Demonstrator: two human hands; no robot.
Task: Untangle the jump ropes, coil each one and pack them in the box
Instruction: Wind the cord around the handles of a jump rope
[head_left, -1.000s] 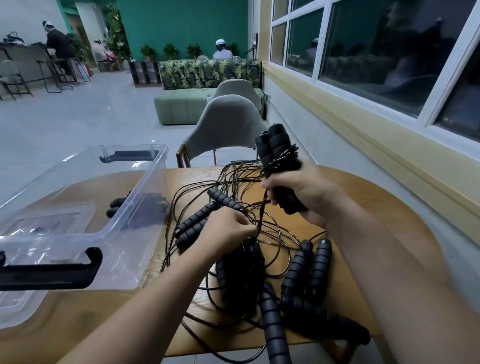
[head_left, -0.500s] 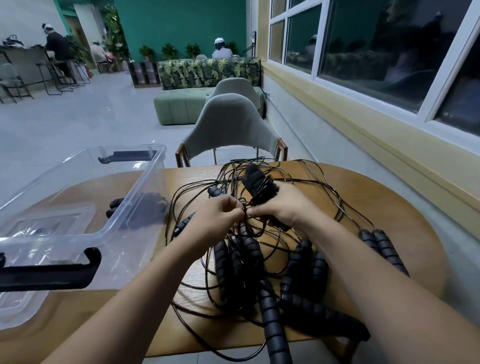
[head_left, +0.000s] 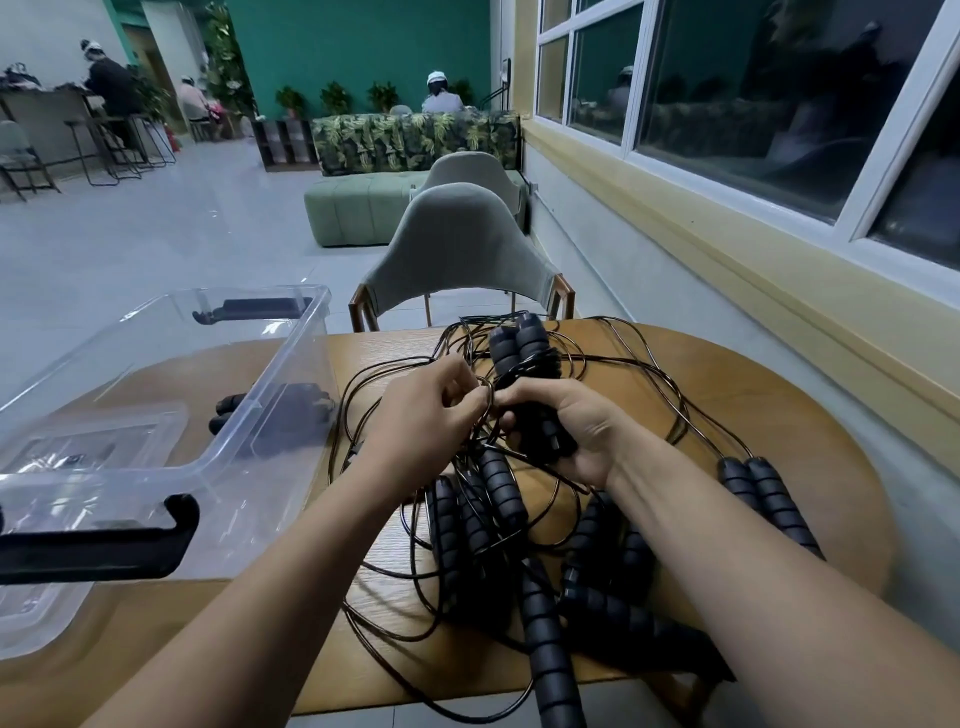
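The right hand (head_left: 566, 431) is wrapping its fingers round a pair of ribbed foam handles (head_left: 519, 348), holding them upright above the wooden table (head_left: 779, 415). The left hand (head_left: 426, 421) is pinching a loop of thin black cord (head_left: 487, 400) just beside them, between thumb and curled fingertips. Beneath both hands the rest of the jump ropes (head_left: 493, 519) are lying in a tangled heap — handles piling up toward the near edge, cords looping out across the tabletop. The clear plastic box (head_left: 291, 364) is sitting at the left, a dark bundle (head_left: 280, 415) showing through its wall. The cords are looking light, limp and slick, likely to snag on one another, so hard pulling is probably going to tighten knots. The foam handles are offering the surest grip — feeding cord through gently, loop by loop, seems wisest.
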